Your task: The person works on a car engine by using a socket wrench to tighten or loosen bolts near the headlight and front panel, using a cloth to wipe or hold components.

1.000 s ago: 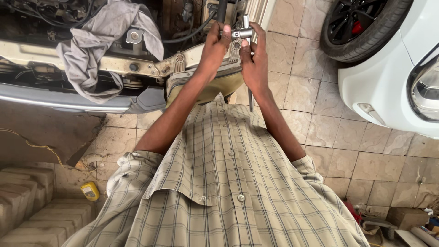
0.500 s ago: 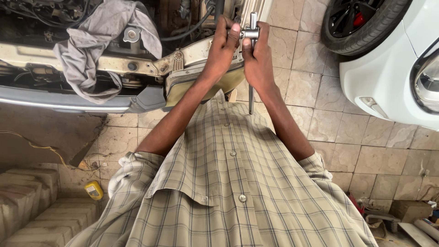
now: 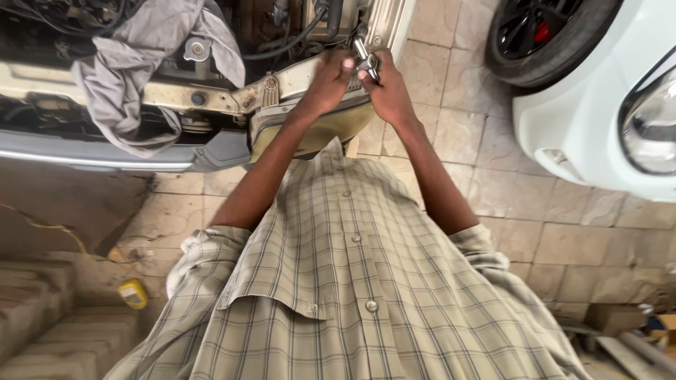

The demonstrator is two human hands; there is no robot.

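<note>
Hands meet at the front edge of the open engine bay, and we see both of them working one small metal tool. The right hand is wrapped around the lower part of that tool, its grip clenched, with the shiny ratchet-like head sticking up above the knuckles. The left hand comes in from the other side with its fingers curled and a thumb raised; its fingertips touch the tool beside the right hand, though we cannot tell whether that grip is fully closed on it or only steadying it.

The tool sits just over the cream-coloured front panel of the car, near the panel's right end and below a black hose. To the left, a grey cloth is draped over the panel and hangs down toward the grey bumper. A round metal cap shows just beside the cloth.

Both forearms reach forward from the rolled sleeves of a checked shirt. On the right, well apart from the hands, stands a white car with its black wheel on the tiled floor. A small yellow container lies low on the left near concrete steps
</note>
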